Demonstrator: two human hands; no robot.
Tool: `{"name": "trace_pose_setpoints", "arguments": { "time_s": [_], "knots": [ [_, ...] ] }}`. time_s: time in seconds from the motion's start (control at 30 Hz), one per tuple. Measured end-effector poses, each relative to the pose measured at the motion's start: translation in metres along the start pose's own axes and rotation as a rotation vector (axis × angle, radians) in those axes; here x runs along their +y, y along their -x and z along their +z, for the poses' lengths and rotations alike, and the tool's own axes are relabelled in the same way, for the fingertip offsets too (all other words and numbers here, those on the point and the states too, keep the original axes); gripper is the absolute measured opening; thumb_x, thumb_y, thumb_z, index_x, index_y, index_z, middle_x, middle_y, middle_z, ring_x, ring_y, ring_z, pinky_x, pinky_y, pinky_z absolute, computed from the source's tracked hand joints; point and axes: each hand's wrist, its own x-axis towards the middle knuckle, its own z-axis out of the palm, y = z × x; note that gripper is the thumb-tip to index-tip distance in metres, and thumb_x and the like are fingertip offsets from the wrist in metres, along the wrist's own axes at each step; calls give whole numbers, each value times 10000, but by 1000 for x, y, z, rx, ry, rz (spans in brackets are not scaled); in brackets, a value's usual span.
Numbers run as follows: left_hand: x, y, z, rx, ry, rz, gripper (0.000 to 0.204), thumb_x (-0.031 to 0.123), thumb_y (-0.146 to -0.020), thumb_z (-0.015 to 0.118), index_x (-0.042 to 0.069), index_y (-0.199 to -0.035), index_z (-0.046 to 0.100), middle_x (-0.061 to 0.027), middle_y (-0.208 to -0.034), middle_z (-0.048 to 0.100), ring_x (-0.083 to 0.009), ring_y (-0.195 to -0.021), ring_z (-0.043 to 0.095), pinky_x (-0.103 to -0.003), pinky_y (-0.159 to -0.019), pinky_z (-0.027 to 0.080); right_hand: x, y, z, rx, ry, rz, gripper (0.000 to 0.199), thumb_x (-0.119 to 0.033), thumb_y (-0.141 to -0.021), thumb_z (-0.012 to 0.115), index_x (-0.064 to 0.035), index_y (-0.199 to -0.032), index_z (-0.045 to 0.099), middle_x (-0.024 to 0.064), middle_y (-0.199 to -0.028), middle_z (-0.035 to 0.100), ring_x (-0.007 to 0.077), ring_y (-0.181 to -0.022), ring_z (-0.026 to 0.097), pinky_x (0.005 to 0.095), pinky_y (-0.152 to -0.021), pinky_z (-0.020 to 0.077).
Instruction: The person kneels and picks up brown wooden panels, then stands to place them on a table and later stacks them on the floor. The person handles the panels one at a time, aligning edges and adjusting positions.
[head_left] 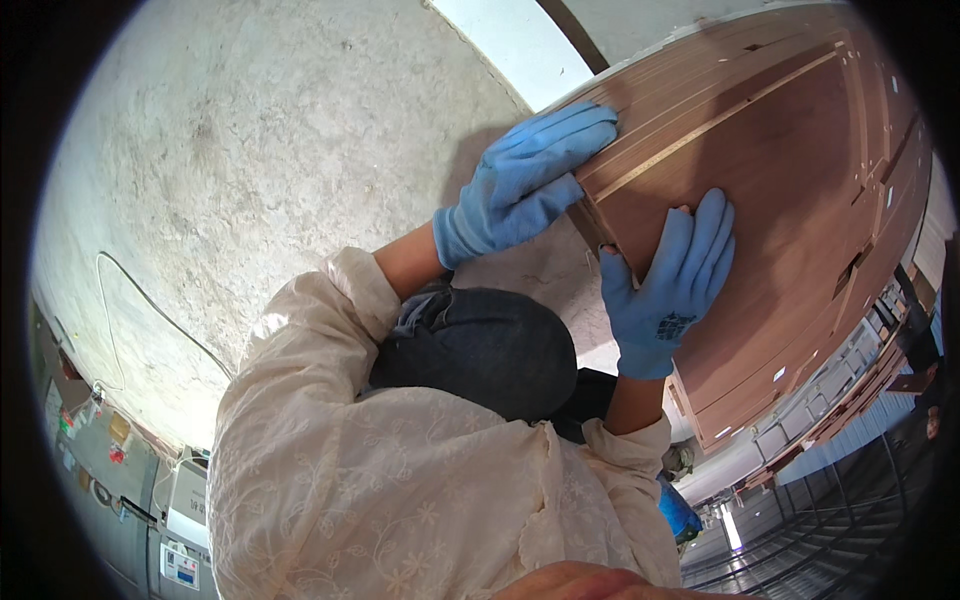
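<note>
Reddish-brown wooden panels (770, 190) fill the right side, with a pale strip (715, 125) running along the long edge of the large one. My left hand (530, 180), in a blue work glove, is closed over the panel's near-left corner, its fingers together along the side and the thumb at the end edge. My right hand (675, 275), in a matching glove, rests on the panel face with fingers stretched out and its thumb at the near edge. One right fingertip pokes bare from the glove. What lies beneath the left fingers is hidden.
A rough, stained pale concrete surface (260, 130) spans the left, with a thin cable (165, 310) across it. White boxes (185, 500) stand at lower left. My knee in dark trousers (480, 350) is just below my hands. Stacked boards (850, 430) lie at far right.
</note>
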Motion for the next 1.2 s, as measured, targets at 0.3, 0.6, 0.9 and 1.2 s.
{"name": "trace_pose_setpoints", "arguments": {
  "time_s": [0.3,0.6,0.9,1.2],
  "knots": [
    [12,-10,-4,-14,-72,-15,497,231,-1033,578,-37,-1452,576,-218,-1520,563,-399,-1433,520,-480,-1194,398,-1,-3,-7,-52,-20,35,715,-654,-1061,390,-5,-1308,558,328,-1541,470,499,-1429,450,589,-1164,369],
    [14,-11,-4,-49,-103,-48,495,201,-1036,543,-54,-1460,566,-229,-1527,553,-406,-1442,507,-477,-1200,384,-2,-4,-8,-46,-23,44,684,-634,-1068,389,-17,-1303,569,339,-1533,475,495,-1434,451,587,-1166,372],
    [11,-11,-2,-20,-84,-7,475,177,-1025,550,-54,-1439,585,-236,-1498,578,-404,-1428,523,-482,-1199,392,-1,-5,-4,-27,-16,19,742,-650,-1063,392,31,-1292,574,339,-1531,477,494,-1419,466,558,-1175,373],
    [-2,-15,-6,-35,-169,127,501,288,-1045,586,-26,-1435,601,-198,-1472,615,-389,-1389,567,-491,-1179,424,-3,-5,1,7,29,16,734,-668,-1078,279,-33,-1241,610,318,-1532,491,467,-1423,470,544,-1173,390]
  ]
}}
